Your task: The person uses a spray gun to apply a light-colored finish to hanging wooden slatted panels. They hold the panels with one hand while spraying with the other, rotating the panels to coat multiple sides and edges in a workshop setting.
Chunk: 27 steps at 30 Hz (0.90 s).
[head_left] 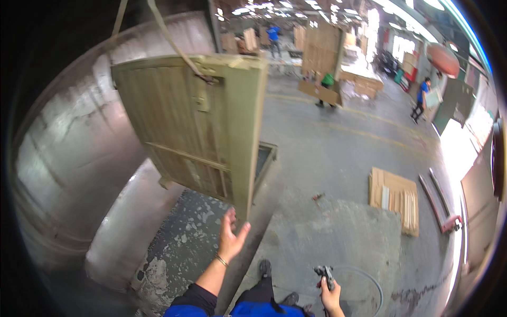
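A large wooden furniture piece (185,116), slatted and coated yellowish-green, hangs tilted from a strap (171,39) that hooks onto its top. My left hand (231,243) reaches up just below its lower near corner. The fingers and thumb are spread, and nothing is in them; whether a fingertip touches the wood I cannot tell. Lower right, my right hand (330,296) is closed around the handle of a dark spray gun (324,271). A thin hose (377,285) loops over the floor beside the gun.
A curved metallic booth wall (68,137) rises at the left, above a stained dark floor strip (182,227). Flattened cardboard (377,193) and a red pallet jack (449,224) lie right. Farther off, a person (422,98) carries a panel; others work among stacked wooden parts (362,82).
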Each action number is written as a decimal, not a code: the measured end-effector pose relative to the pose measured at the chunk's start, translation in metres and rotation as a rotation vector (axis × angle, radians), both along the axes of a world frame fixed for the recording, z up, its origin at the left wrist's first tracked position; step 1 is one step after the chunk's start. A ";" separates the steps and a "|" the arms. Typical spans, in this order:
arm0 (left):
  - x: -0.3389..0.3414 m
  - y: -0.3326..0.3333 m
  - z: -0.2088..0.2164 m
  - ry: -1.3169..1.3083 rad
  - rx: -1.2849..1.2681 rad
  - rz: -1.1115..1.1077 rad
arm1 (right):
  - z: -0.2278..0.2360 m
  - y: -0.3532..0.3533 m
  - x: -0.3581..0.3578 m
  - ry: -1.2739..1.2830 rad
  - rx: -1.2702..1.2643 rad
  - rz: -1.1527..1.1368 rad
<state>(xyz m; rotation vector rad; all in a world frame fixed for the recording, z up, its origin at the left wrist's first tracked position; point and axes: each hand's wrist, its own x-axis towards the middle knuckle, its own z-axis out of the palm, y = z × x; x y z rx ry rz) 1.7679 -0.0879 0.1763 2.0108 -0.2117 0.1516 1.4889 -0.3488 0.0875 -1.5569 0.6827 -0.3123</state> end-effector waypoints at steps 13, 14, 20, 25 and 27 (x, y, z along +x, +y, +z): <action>0.181 -0.061 -0.015 -0.439 0.177 0.137 | -0.025 -0.038 0.120 0.290 0.073 -0.077; 0.189 -0.065 -0.018 -0.437 0.191 0.137 | -0.027 -0.041 0.126 0.358 0.040 -0.102; 0.244 -0.116 -0.009 -0.515 0.245 0.218 | -0.035 -0.078 0.161 0.322 0.126 -0.130; 0.277 -0.165 0.010 -0.488 0.259 0.331 | -0.044 -0.140 0.183 0.391 0.277 0.024; 0.287 -0.178 0.018 -0.464 0.186 0.355 | -0.050 -0.166 0.197 0.353 0.280 0.078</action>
